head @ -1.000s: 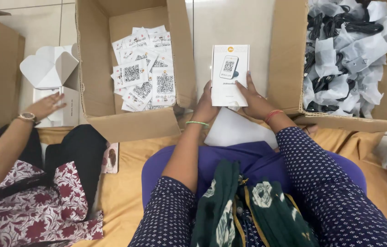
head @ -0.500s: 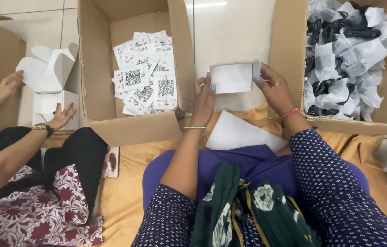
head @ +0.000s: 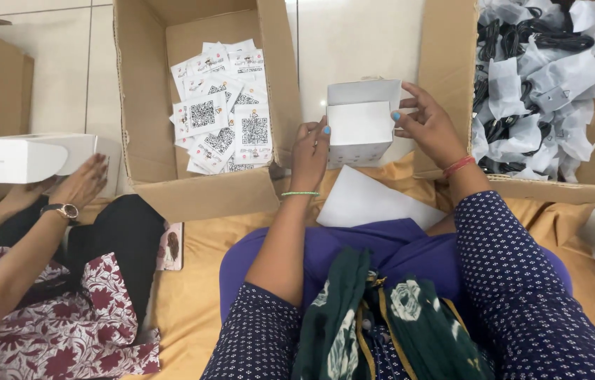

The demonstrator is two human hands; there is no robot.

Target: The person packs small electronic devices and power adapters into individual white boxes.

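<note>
Between two cardboard boxes, small white box (head: 360, 125) held above lap, left hand (head: 309, 151) gripping left edge, right hand (head: 430, 127) pinching upper right corner, fingers curled round it. Versus half second ago: box turned, top flap now raised; co-worker's hands (head: 80, 184) now on long white carton (head: 30, 159), earlier apart. Carton contents hidden. Right box (head: 452, 91) cut off by frame; black cables in white wrappers (head: 544, 77), count unclear. Middle box (head: 206, 190) holds printed leaflets (head: 223, 109), roughly dozen. One white sheet (head: 375, 204) on lap.
</note>
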